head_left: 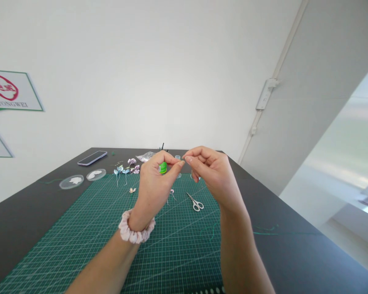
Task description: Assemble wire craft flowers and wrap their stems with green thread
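Note:
Above the green cutting mat (104, 228), my left hand (159, 179) and my right hand (210, 171) are raised close together, fingertips nearly meeting. Thumb and forefinger are pinched on each hand; whatever lies between them is too small to make out. A pale scrunchie (133, 232) circles my left wrist. Below the right hand, small white-handled scissors (196, 204) lie on the mat with their tips pointing away. Behind the left hand stands a bright green container (162, 167), partly hidden. A small orange-and-white flower piece (132, 190) rests left of that hand.
Blue flower pieces (119, 170) and purple flower pieces (135, 169) with thin stems lie at the mat's far left. Two clear dishes, one nearer (71, 182) and one farther (96, 174), hold white material. A phone (92, 158) lies behind them. Green thread (265, 233) trails at right.

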`<move>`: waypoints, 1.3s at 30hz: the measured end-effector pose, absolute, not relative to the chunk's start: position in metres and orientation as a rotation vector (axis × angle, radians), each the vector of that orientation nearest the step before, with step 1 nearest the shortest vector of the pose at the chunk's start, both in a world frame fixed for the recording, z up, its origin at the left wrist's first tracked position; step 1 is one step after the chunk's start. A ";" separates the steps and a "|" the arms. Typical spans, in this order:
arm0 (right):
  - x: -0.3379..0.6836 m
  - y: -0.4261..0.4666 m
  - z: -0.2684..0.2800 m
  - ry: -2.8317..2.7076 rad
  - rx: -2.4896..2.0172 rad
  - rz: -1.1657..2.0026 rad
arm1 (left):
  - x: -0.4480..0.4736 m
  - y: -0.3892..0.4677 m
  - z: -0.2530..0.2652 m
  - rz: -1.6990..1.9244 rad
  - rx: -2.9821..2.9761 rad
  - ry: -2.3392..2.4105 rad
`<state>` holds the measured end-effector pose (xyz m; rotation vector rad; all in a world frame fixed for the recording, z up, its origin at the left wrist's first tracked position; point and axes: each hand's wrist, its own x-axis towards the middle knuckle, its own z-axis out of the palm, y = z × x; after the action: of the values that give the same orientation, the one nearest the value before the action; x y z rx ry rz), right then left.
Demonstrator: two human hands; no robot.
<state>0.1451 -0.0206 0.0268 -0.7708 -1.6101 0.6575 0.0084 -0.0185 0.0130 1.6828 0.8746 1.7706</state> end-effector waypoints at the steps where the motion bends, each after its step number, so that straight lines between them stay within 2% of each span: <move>1: 0.145 -0.020 0.027 -1.604 -0.769 0.661 | 0.009 -0.019 0.013 1.771 1.688 0.878; 7: 0.143 -0.019 0.027 -1.590 -0.773 0.658 | 0.011 -0.019 0.012 1.738 1.648 0.850; 14: 0.150 -0.021 0.026 -1.599 -0.698 0.716 | 0.005 -0.015 0.015 1.286 1.486 0.550; 21: 0.152 -0.022 0.025 -1.621 -0.597 0.843 | 0.005 -0.008 0.012 1.089 1.361 0.314; 27: 0.152 -0.023 0.026 -1.610 -0.575 0.866 | 0.004 -0.008 0.011 1.051 1.327 0.308; 39: 0.152 -0.020 0.024 -1.574 -0.557 0.894 | 0.004 -0.007 0.012 1.283 1.393 0.378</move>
<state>0.1517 -0.0202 0.0238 -0.5573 -1.5740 0.8943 0.0043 -0.0075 0.0120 1.3928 0.3776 1.2827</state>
